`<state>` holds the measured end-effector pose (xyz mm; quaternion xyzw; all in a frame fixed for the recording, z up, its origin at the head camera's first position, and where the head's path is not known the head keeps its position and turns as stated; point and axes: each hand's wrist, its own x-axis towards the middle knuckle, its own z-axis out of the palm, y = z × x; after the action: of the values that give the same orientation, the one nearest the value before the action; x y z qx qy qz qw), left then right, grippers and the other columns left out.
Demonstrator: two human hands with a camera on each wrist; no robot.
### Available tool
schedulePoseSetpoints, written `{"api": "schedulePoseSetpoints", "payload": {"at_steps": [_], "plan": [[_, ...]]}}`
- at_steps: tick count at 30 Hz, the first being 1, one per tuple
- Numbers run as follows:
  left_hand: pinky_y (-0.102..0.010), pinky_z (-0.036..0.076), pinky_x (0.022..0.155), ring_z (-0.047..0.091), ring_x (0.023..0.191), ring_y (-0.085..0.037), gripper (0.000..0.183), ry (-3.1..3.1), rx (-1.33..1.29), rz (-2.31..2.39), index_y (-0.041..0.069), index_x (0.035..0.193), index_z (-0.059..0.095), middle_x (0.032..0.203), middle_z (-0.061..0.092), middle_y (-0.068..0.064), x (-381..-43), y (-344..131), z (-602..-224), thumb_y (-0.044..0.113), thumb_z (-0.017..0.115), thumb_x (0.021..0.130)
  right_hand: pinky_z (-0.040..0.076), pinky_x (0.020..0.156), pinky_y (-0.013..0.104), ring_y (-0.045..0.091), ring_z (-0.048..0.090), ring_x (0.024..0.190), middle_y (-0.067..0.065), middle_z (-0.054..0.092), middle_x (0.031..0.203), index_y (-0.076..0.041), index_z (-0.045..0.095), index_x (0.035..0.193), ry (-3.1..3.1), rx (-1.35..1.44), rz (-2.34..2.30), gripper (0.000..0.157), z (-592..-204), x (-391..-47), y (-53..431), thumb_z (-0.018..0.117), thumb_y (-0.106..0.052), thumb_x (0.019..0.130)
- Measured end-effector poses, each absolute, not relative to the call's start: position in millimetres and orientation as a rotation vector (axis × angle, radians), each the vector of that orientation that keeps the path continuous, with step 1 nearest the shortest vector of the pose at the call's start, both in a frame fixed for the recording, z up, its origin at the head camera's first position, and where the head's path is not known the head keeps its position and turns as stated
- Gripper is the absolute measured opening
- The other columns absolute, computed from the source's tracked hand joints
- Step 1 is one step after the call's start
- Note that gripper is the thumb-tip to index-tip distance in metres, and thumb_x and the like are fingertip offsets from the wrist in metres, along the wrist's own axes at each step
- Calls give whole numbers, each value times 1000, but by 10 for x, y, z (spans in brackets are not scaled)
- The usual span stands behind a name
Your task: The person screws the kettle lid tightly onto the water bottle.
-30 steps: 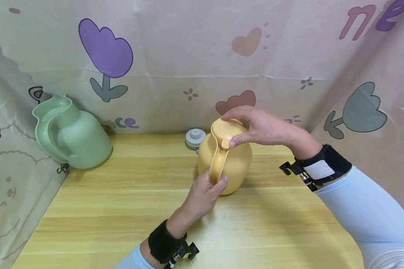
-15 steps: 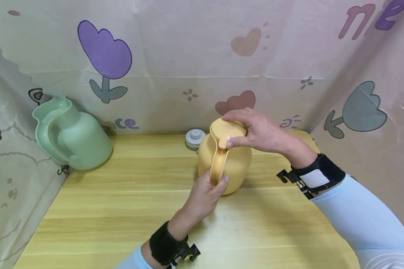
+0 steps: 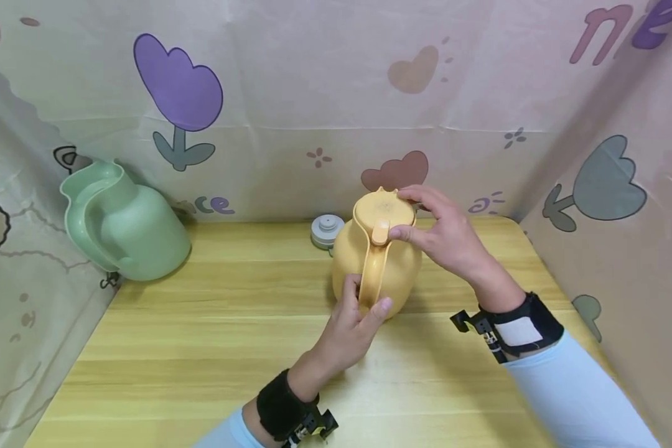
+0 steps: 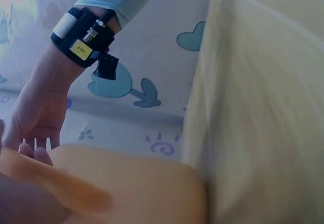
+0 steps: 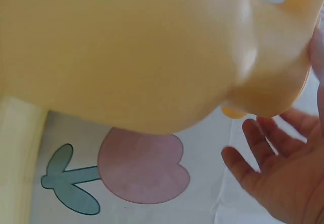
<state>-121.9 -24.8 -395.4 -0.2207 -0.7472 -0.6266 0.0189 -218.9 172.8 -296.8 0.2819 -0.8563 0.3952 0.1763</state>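
Observation:
A yellow jug (image 3: 341, 267) stands on the table in the head view, its handle (image 3: 374, 274) toward me. My left hand (image 3: 344, 336) holds that handle low down, fingers on the left and thumb on the right. On top sits a round yellow lid (image 3: 378, 208) with a small tab (image 3: 381, 232) above the handle. My right hand (image 3: 450, 239) spans the lid's right side, thumb beside the tab and fingertips at the back rim. In the right wrist view, the other fingers (image 5: 235, 166) hang beside the jug's neck.
At the back left a green jug (image 3: 140, 233) of similar shape leans toward the wall cloth. Behind the yellow jug lies a grey round stepped piece (image 3: 327, 229). Printed cloth (image 3: 291, 81) encloses the wooden table (image 3: 213, 361) at the back and sides.
My right hand has slid to the right around the lid's rim, uncovering its pointed spout. The handle has swung slightly to the right, and my left hand has shifted along with it.

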Motion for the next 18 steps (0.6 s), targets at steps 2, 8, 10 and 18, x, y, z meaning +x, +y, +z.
{"api": "schedulePoseSetpoints", "payload": {"at_steps": [2,8,10,18], "plan": [[-36,44,88,50,101,-18,34,-2297,-766,-1945,14,125,32,111,49,-6,-1205,-220,-3963,33,48,101,42,98,49,21,55,111,6,62,120,-11,60,124,-2412,690,1158,58,-2994,-2160,1747,84,-25,73],[-39,46,98,50,115,-13,27,-2348,-859,-1726,16,125,44,122,51,0,-1184,-169,-3984,29,46,102,49,75,34,19,59,83,7,65,92,-10,64,106,-2429,304,1154,44,-3090,-2032,1797,75,-44,81],[-38,47,98,51,115,-11,26,-2408,-837,-1662,18,123,48,122,52,3,-1181,-177,-3986,29,50,100,47,63,30,18,58,72,7,65,83,-11,64,97,-2434,225,1141,40,-3152,-1952,1784,67,-49,86],[-37,47,95,50,110,-12,25,-2673,-833,-1403,17,114,53,115,56,4,-1231,-282,-3977,28,59,93,43,50,30,18,53,60,4,61,66,-13,65,80,-2417,266,1214,29,-3362,-1528,1527,63,-39,93]]}}
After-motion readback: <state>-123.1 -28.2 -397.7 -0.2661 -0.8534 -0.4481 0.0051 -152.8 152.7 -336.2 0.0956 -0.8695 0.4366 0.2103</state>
